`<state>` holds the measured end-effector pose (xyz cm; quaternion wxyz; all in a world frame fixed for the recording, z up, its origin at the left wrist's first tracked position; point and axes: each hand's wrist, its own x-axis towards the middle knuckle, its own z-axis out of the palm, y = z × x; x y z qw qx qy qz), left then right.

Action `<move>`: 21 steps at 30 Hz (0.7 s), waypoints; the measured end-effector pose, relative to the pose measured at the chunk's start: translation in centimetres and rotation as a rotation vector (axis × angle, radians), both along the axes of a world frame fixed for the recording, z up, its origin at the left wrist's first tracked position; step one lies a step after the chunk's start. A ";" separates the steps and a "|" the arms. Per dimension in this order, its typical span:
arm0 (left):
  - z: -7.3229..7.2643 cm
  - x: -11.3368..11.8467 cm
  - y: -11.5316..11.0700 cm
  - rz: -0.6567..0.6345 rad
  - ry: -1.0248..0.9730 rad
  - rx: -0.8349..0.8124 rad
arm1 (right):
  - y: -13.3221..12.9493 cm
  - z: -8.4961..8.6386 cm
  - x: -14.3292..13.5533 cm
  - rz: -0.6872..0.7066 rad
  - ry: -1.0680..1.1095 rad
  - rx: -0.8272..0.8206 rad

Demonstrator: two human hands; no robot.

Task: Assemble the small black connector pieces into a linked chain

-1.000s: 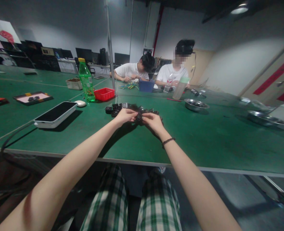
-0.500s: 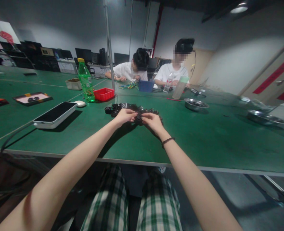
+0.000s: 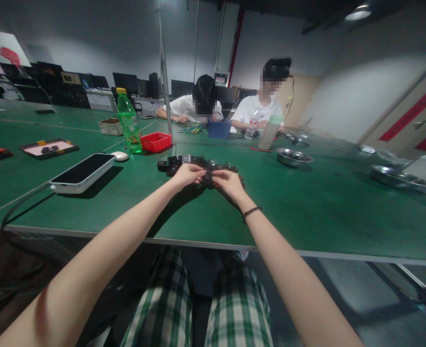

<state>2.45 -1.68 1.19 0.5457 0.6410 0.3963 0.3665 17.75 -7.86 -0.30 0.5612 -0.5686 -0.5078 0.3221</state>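
Note:
Both my hands meet over a cluster of small black parts on the green table [image 3: 328, 207]. My left hand [image 3: 191, 174] pinches the left side of a small dark piece [image 3: 208, 178] between thumb and fingers. From the other side my right hand [image 3: 230, 180] closes on the same piece, its fingertips nearly touching the left ones. The piece is too small and dark to name. Glossy black parts [image 3: 171, 166] lie loose just beyond and left of my hands; some are hidden behind the fingers.
A phone-like device in a white case [image 3: 85, 173] lies left, its cable running off the edge. Beyond stand a green bottle [image 3: 129, 123], a red tray [image 3: 156, 142] and a blue bin [image 3: 219, 128]. Metal bowls [image 3: 294, 158] sit right. Two people work across the table.
My hands and the dark piece have hardly moved. Across the table, the person on the left has bent the head lower.

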 end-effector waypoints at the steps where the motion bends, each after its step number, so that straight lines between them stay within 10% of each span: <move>1: 0.0 0.0 0.0 0.000 0.001 0.004 | 0.0 0.0 0.0 0.001 -0.002 0.001; 21: -0.4 0.2 0.5 0.008 0.016 0.019 | 1.0 -0.9 0.8 0.016 -0.047 0.068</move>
